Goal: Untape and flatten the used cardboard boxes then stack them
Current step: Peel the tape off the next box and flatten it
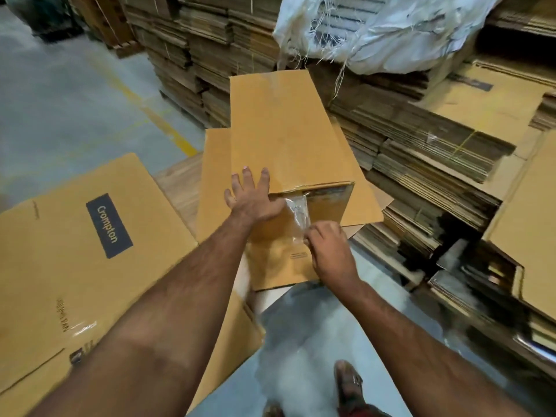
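Note:
A tall brown cardboard box (288,136) lies on its side in the middle of the view, its near end facing me. My left hand (251,195) presses flat on the box's top near the front edge, fingers spread. A strip of clear tape (298,210) hangs loose down the near face. My right hand (328,251) pinches the lower end of that tape. The box rests on a flattened cardboard sheet (215,182).
Another box printed "Crompton" (90,251) sits at the left. Stacks of flattened cardboard (421,164) fill the right and back, with a torn white woven sack (391,28) on top. Grey concrete floor (60,94) with a yellow line lies at left; my sandalled foot (349,386) is below.

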### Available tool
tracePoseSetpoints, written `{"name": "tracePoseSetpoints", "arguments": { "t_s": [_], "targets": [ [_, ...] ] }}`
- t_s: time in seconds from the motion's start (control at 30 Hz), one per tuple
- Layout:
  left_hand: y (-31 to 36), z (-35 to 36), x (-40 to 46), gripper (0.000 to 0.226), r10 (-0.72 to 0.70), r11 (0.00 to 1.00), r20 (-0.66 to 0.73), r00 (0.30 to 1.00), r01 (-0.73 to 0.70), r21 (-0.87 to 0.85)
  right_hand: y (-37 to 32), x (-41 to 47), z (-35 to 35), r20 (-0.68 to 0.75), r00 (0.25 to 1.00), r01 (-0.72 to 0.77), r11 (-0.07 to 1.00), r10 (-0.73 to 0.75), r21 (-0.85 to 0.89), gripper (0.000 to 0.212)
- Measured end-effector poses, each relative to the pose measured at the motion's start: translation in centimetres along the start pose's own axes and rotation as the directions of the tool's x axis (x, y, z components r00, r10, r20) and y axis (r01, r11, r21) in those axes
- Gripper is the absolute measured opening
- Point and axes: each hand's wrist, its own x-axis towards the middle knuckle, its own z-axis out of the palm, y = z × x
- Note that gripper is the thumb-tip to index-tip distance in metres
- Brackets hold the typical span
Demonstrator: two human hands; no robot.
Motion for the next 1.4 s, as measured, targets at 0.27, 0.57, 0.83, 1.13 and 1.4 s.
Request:
{"name": "tracePoseSetpoints", "arguments": {
  "t_s": [0.27, 0.57, 0.83, 1.13, 1.4],
  "targets": [
    [0.3, 1.5, -0.5, 0.082, 0.004, 0.999, -0.217, 0.976, 0.007, 0.049, 0.1, -1.2, -0.1, 0.1, 0.994, 0.048, 0.997, -0.042, -0.063, 0.005],
    [-0.2, 0.5, -0.5, 0.079, 0.051, 0.998, -0.091, 0.995, -0.048, 0.033, 0.3, 6.3, -4.0, -0.034, 0.976, -0.214, 0.975, 0.216, 0.054, 0.03],
    [1.5, -1.5, -0.7, 0.076, -0.185, 0.942, 0.152, 0.971, 0.219, -0.253, 1.4, 11.8, -3.6, 0.276, 0.88, -0.384, 0.921, 0.387, -0.069, 0.046],
    [14.9, -4.1, -2.8, 0.03, 0.279, 0.875, 0.419, 0.864, -0.049, -0.482, 14.6, 16.1, -10.2, 0.171, 0.769, -0.485, 0.737, 0.616, -0.47, 0.062],
    [15.6, -2.6, 4.7, 0.038, 0.067, 0.996, -0.024, 0.997, -0.065, 0.064, 13.1, 12.0, -5.4, 0.613, 0.745, 0.023, 0.909, 0.262, -0.417, 0.082]
  ]
}}
